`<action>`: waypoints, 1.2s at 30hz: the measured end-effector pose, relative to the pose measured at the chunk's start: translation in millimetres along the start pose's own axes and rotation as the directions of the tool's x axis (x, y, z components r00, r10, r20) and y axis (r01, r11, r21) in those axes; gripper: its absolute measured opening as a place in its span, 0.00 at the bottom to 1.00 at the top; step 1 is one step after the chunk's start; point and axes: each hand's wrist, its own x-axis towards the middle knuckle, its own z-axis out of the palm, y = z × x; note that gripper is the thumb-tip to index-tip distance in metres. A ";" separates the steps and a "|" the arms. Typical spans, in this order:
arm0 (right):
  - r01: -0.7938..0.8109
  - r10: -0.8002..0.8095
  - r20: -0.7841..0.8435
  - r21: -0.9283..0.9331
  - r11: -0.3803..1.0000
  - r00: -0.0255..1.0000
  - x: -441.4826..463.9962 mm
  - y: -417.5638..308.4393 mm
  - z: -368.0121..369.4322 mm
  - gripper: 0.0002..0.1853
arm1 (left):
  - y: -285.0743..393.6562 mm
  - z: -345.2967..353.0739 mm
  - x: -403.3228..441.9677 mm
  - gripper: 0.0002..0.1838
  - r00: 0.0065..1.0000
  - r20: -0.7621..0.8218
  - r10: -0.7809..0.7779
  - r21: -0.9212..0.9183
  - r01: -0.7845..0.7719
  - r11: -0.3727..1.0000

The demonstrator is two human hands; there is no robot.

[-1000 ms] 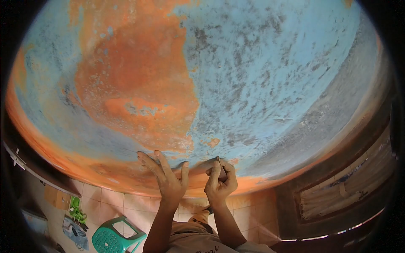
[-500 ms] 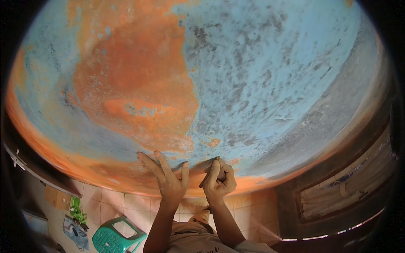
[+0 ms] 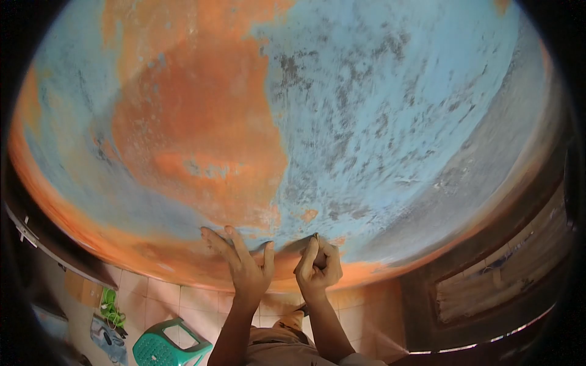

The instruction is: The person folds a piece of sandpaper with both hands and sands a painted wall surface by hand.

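"Orange and blue, that wall (image 3: 378, 122); how do you meet it?"

"My left hand (image 3: 250, 276) is spread wide, gripping nothing; its fingertips look to be against the surface, I'd guess to steady me."

"And the other?"

"My right hand (image 3: 317, 274) is curled in a pinch around a dark flat piece (image 3: 320, 259); that sits low on the wall, just below a small orange patch (image 3: 309, 215); thumb opposing fingers probably stops it tilting; its full shape is hidden."

"The green stool (image 3: 151, 349)?"

"On the tiled floor (image 3: 198, 299) to my left; well apart, perhaps leaving me standing room."
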 end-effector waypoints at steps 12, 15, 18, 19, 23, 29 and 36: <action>0.019 -0.015 0.051 -0.074 0.997 0.999 2.2 -7.0 -4.1 0.02 | 0.1 -2.0 -1.1 0.53 1.000 0.030 -0.007 -0.037 0.008 0.999; 0.062 -0.063 -0.023 -0.042 0.997 0.998 -0.1 1.3 2.1 0.02 | -2.3 -0.3 -3.0 0.53 1.000 0.016 0.016 -0.008 -0.016 1.000; -0.080 0.081 0.029 -0.027 0.996 0.996 -1.1 -7.1 -0.6 0.02 | -0.8 -1.6 -2.5 0.52 0.999 0.036 -0.015 0.005 0.015 1.000; -0.074 0.074 0.021 -0.020 0.997 0.997 -1.3 -5.1 0.0 0.02 | -1.6 -0.6 -1.5 0.52 1.000 0.027 -0.007 0.004 0.007 1.000; -0.043 0.043 0.013 -0.011 0.999 0.999 -0.1 -0.2 2.7 0.01 | -3.1 1.3 1.0 0.52 1.000 0.010 0.016 -0.036 -0.015 0.999; 0.044 -0.045 -0.016 -0.040 0.998 0.999 0.3 2.5 5.0 0.02 | -4.6 3.6 -1.2 0.51 1.000 0.003 0.027 -0.011 -0.027 1.000; -0.011 0.012 0.021 -0.059 0.998 1.000 -3.7 1.1 -0.1 0.01 | -5.0 5.2 -3.8 0.50 1.000 -0.009 0.027 -0.025 -0.027 0.999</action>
